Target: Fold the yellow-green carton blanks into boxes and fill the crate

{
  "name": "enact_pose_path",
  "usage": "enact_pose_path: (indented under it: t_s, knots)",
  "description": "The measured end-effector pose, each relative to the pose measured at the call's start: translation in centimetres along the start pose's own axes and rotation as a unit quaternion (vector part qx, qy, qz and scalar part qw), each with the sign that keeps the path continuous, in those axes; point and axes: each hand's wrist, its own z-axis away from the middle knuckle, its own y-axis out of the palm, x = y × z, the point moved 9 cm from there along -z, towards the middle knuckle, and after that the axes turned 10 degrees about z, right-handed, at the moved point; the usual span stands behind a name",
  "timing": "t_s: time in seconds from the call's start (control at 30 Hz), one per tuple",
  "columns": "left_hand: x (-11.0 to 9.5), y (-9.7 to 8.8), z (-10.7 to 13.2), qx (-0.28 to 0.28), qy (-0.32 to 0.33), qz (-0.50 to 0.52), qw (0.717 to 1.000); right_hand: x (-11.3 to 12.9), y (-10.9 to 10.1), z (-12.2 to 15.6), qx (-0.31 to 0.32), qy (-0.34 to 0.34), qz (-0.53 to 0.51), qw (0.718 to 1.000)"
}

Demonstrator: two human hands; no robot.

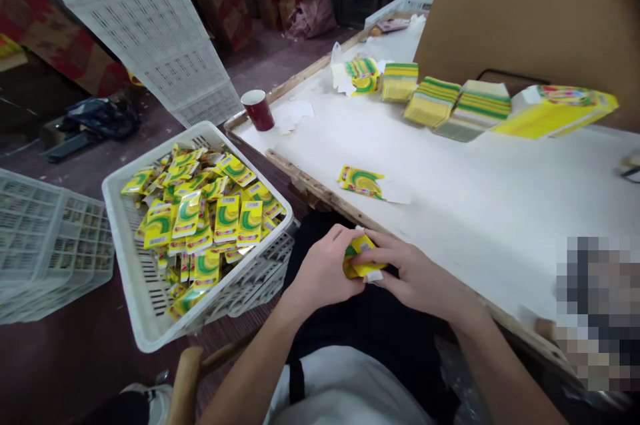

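Observation:
Above my lap, at the table's near edge, both hands grip one small yellow and green carton [367, 257]. My left hand [327, 265] is closed round its left side. On the right side, the fingers of my right hand [407, 271] press on the carton, and white flaps show near them. Part of the carton is hidden by my fingers. Just beyond, a flat yellow and green carton [364, 182] lies on the white table [480, 205]. To my left, a white plastic crate [117, 265] holds a heap of similar small cartons [200, 218].
A dark red mug [257, 110] stands at the table's far left corner. Stacks of folded cartons [433, 101] and a larger yellow box [555, 111] line the back, before a brown cardboard sheet [530, 11]. More crates [150, 25] are stacked at left. A pixelated area covers the right edge.

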Motion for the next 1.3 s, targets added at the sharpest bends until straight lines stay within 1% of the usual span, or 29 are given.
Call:
enact_pose_path:
  t_s: [0.1, 0.23, 0.37, 0.4, 0.43, 0.47, 0.5, 0.53, 0.57, 0.6, 0.63, 0.67, 0.7, 0.73, 0.77, 0.8, 0.83, 0.87, 0.93, 1.0, 1.07, 1.13, 1.17, 1.23, 1.3]
  knots:
    - [-0.1, -0.5, -0.2, -0.013, 0.005, -0.005, 1.000, -0.2, -0.3, 0.2, -0.031, -0.003, 0.015, 0.999]
    - [-0.2, -0.4, -0.3, -0.014, 0.010, -0.009, 1.000, -0.3, 0.5, 0.1, -0.051, -0.004, -0.020, 0.999]
    - [-0.3, -0.4, -0.4, -0.031, 0.016, -0.014, 0.999, -0.8, 0.4, -0.3, -0.126, 0.021, -0.055, 0.990]
    - [-0.2, -0.7, -0.5, -0.035, 0.017, -0.014, 0.999, -1.0, 0.4, -0.4, -0.136, 0.021, -0.063, 0.989]
    - [0.1, -1.4, -0.6, -0.045, 0.017, -0.017, 0.999, -1.3, 0.4, -0.4, -0.141, 0.021, -0.077, 0.987]
    - [0.6, -2.6, -0.7, -0.067, 0.013, -0.028, 0.997, -1.9, 0.1, -0.4, -0.146, 0.027, -0.094, 0.984]
    - [1.3, -4.4, -0.6, -0.101, 0.004, -0.047, 0.994, -2.8, -0.4, -0.4, -0.158, 0.040, -0.109, 0.981]
    - [2.1, -6.8, -0.4, -0.151, -0.008, -0.075, 0.986, -4.0, -1.2, -0.3, -0.179, 0.058, -0.117, 0.975]
    - [3.1, -9.8, 0.0, -0.218, -0.029, -0.111, 0.969, -5.3, -2.2, -0.1, -0.207, 0.080, -0.111, 0.969]
    - [3.9, -12.8, 0.8, -0.286, -0.047, -0.151, 0.945, -6.7, -3.4, 0.0, -0.236, 0.104, -0.087, 0.962]
    - [4.6, -15.8, 1.7, -0.353, -0.066, -0.190, 0.914, -8.0, -4.4, 0.0, -0.258, 0.128, -0.047, 0.956]
    - [5.1, -18.2, 2.6, -0.407, -0.080, -0.232, 0.880, -9.2, -5.3, -0.2, -0.270, 0.152, 0.002, 0.951]
    - [5.6, -19.9, 3.2, -0.436, -0.105, -0.268, 0.853, -10.3, -5.9, -0.7, -0.272, 0.175, 0.052, 0.945]
    - [5.9, -21.0, 3.7, -0.461, -0.115, -0.286, 0.832, -11.2, -6.4, -1.3, -0.269, 0.192, 0.099, 0.938]
    - [6.0, -21.3, 4.0, -0.472, -0.115, -0.295, 0.823, -11.9, -6.6, -2.2, -0.264, 0.203, 0.141, 0.932]
    - [6.0, -20.9, 3.9, -0.471, -0.106, -0.295, 0.825, -12.4, -6.5, -3.3, -0.251, 0.207, 0.178, 0.929]
    - [5.9, -19.8, 3.7, -0.459, -0.088, -0.288, 0.836, -12.7, -6.1, -4.5, -0.231, 0.207, 0.209, 0.928]
    - [5.7, -18.3, 3.2, -0.438, -0.065, -0.277, 0.853, -13.0, -5.5, -5.7, -0.201, 0.206, 0.237, 0.928]
    - [5.3, -14.5, 2.2, -0.380, -0.028, -0.248, 0.891, -13.5, -4.1, -7.6, -0.138, 0.204, 0.286, 0.926]
    - [5.1, -11.2, 1.5, -0.329, -0.018, -0.213, 0.920, -13.7, -3.1, -8.4, -0.106, 0.202, 0.313, 0.922]
    - [4.9, -8.9, 1.0, -0.290, -0.019, -0.174, 0.941, -13.7, -2.9, -8.3, -0.107, 0.196, 0.320, 0.921]
    - [4.6, -7.5, 0.7, -0.253, -0.013, -0.134, 0.958, -13.6, -3.1, -7.8, -0.117, 0.196, 0.316, 0.921]
    - [4.4, -7.0, 0.5, -0.237, -0.007, -0.115, 0.965, -13.5, -3.3, -7.4, -0.127, 0.204, 0.322, 0.916]
    - [4.2, -6.4, 0.3, -0.207, 0.000, -0.086, 0.975, -13.5, -3.9, -6.6, -0.148, 0.238, 0.346, 0.895]
    - [4.2, -5.9, 0.1, -0.186, 0.001, -0.065, 0.980, -13.4, -4.2, -6.1, -0.151, 0.265, 0.370, 0.877]
